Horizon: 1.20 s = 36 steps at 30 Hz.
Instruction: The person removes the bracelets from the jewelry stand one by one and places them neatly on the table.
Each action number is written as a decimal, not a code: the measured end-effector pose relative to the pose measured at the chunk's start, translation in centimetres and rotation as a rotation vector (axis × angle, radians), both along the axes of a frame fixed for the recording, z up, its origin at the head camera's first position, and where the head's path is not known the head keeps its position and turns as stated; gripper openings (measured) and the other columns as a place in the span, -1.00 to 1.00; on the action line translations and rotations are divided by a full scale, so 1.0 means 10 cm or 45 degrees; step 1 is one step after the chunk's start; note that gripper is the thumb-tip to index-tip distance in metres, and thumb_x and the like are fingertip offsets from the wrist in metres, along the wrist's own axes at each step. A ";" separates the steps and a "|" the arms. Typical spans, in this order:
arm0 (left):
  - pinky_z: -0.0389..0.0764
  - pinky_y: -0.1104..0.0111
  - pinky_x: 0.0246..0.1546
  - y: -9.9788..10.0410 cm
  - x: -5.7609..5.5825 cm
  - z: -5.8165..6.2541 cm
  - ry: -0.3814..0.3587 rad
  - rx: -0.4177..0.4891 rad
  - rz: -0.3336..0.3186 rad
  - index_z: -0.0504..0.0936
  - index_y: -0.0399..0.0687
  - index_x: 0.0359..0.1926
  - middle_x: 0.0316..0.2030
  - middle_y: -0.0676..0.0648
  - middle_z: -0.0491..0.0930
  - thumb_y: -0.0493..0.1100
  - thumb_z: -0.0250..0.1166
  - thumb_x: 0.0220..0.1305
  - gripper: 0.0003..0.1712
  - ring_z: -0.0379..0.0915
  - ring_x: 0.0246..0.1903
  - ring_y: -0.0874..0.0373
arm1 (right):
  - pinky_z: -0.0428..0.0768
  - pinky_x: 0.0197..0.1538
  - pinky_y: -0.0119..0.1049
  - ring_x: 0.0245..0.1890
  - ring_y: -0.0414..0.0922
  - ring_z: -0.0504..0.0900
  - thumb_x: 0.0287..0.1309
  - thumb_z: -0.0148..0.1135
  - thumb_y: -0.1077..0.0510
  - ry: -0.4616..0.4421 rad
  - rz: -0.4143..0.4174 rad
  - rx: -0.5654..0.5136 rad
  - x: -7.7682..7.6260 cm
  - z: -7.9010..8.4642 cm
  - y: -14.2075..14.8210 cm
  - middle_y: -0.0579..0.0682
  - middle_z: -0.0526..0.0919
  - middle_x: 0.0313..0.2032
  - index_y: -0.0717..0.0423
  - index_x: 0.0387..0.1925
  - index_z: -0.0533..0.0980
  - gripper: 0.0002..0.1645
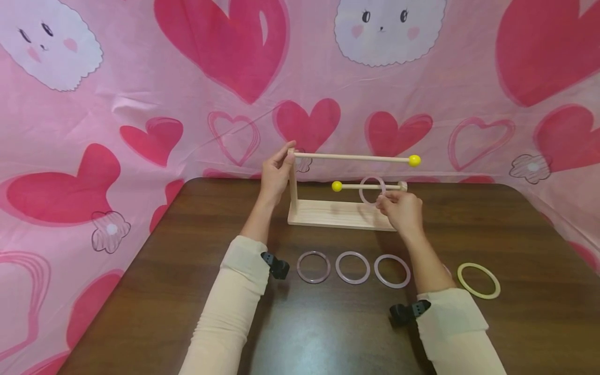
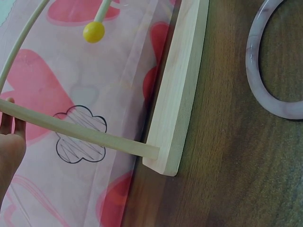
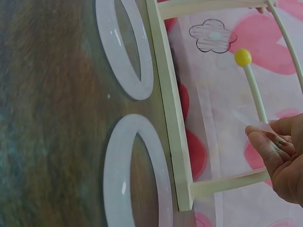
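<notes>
A pale wooden ring stand has two posts, each bearing a rod with a yellow ball tip. My left hand holds the top of the left post, where the long upper rod begins. With thumb and fingers, my right hand pinches the lower edge of a lilac ring. That ring appears to be around the shorter lower rod, between its yellow ball and the right post. In the right wrist view the pinched ring is faint and blurred.
On the brown table, before the stand, lie three lilac rings in a row: left, middle and right. A yellow ring lies farther right. Part of another pinkish ring shows beside the right forearm. A pink heart-patterned cloth hangs behind.
</notes>
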<state>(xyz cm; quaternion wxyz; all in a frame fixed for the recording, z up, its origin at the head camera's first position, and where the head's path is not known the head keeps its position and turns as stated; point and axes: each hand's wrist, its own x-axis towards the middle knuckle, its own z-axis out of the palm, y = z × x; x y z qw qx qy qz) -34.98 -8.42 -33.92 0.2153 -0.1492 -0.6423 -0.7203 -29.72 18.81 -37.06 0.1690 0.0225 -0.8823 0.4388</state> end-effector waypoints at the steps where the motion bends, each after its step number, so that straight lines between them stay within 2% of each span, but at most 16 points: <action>1: 0.37 0.40 0.11 0.00 0.00 0.00 -0.001 -0.001 0.000 0.46 -0.32 0.14 0.13 -0.22 0.44 -0.27 0.13 0.30 -0.60 0.37 0.12 0.12 | 0.56 -0.48 -0.57 -0.42 0.02 0.68 0.20 0.12 0.26 -0.002 0.001 0.001 0.00 0.01 -0.01 0.26 0.67 -0.39 0.43 -0.20 0.58 -0.73; 8: 0.38 0.40 0.11 -0.01 0.00 0.01 -0.020 0.015 -0.010 0.45 -0.33 0.14 0.13 -0.22 0.44 -0.27 0.13 0.31 -0.60 0.37 0.11 0.11 | 0.57 -0.49 -0.55 -0.43 0.05 0.68 0.19 0.13 0.28 0.004 0.019 -0.017 0.00 0.02 -0.07 0.27 0.66 -0.41 0.45 -0.22 0.58 -0.74; 15: 0.38 0.41 0.10 -0.01 0.01 0.01 -0.037 0.048 -0.014 0.44 -0.35 0.14 0.13 -0.22 0.43 -0.29 0.13 0.30 -0.59 0.36 0.12 0.11 | 0.57 -0.49 -0.55 -0.47 -0.02 0.69 0.17 0.14 0.30 0.015 0.030 -0.046 -0.01 0.02 -0.12 0.27 0.66 -0.41 0.46 -0.23 0.58 -0.76; 21: 0.37 0.40 0.11 -0.01 0.01 0.01 -0.021 0.035 -0.005 0.45 -0.34 0.14 0.12 -0.21 0.44 -0.29 0.13 0.30 -0.60 0.36 0.12 0.12 | 0.58 -0.48 -0.53 -0.46 -0.02 0.69 0.17 0.14 0.29 -0.006 0.037 -0.077 -0.03 0.01 -0.16 0.27 0.66 -0.40 0.45 -0.22 0.58 -0.75; 28: 0.38 0.41 0.10 -0.01 0.00 -0.01 -0.030 0.018 0.002 0.46 -0.31 0.14 0.12 -0.22 0.45 -0.27 0.14 0.30 -0.60 0.38 0.11 0.11 | 0.59 -0.47 -0.50 -0.43 0.02 0.69 0.20 0.15 0.24 -0.053 0.027 -0.037 -0.03 0.00 -0.20 0.23 0.67 -0.39 0.41 -0.20 0.59 -0.73; 36: 0.38 0.40 0.11 -0.01 0.00 0.00 -0.024 0.000 -0.004 0.46 -0.31 0.15 0.11 -0.23 0.45 -0.26 0.13 0.31 -0.60 0.37 0.11 0.12 | 0.59 -0.48 -0.51 -0.45 0.02 0.68 0.16 0.15 0.32 -0.019 0.066 -0.110 -0.04 -0.01 -0.26 0.30 0.66 -0.40 0.48 -0.23 0.58 -0.76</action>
